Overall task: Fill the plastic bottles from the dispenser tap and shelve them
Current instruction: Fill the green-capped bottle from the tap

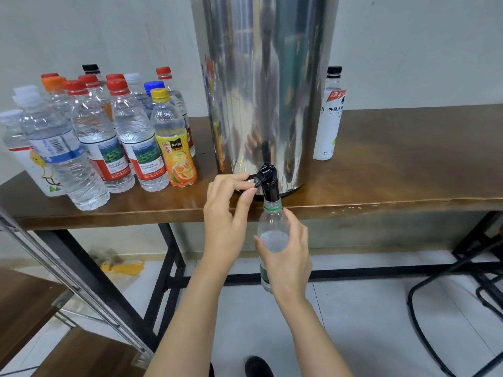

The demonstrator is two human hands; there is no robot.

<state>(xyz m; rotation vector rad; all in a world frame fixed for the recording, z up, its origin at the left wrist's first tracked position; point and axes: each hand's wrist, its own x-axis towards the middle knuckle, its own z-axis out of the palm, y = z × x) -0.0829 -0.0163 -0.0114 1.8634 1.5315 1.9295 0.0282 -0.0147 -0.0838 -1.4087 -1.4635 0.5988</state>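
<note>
A tall steel dispenser [261, 85] stands on the brown table [394, 170], its black tap [269, 183] hanging over the front edge. My left hand [228, 210] pinches the tap's black lever between thumb and fingers. My right hand [288, 257] grips a clear plastic bottle [272, 227] with a green neck ring, held upright with its open mouth right under the tap spout. Water shows inside the bottle around shoulder height. The lower part of the bottle is hidden behind my right hand.
Several capped bottles [89, 137] crowd the table's left part, among them a yellow juice bottle [174, 142]. A white-labelled bottle [329, 115] stands right of the dispenser. A metal-framed wooden shelf [40, 295] sits lower left; black chair legs [449, 295] lower right.
</note>
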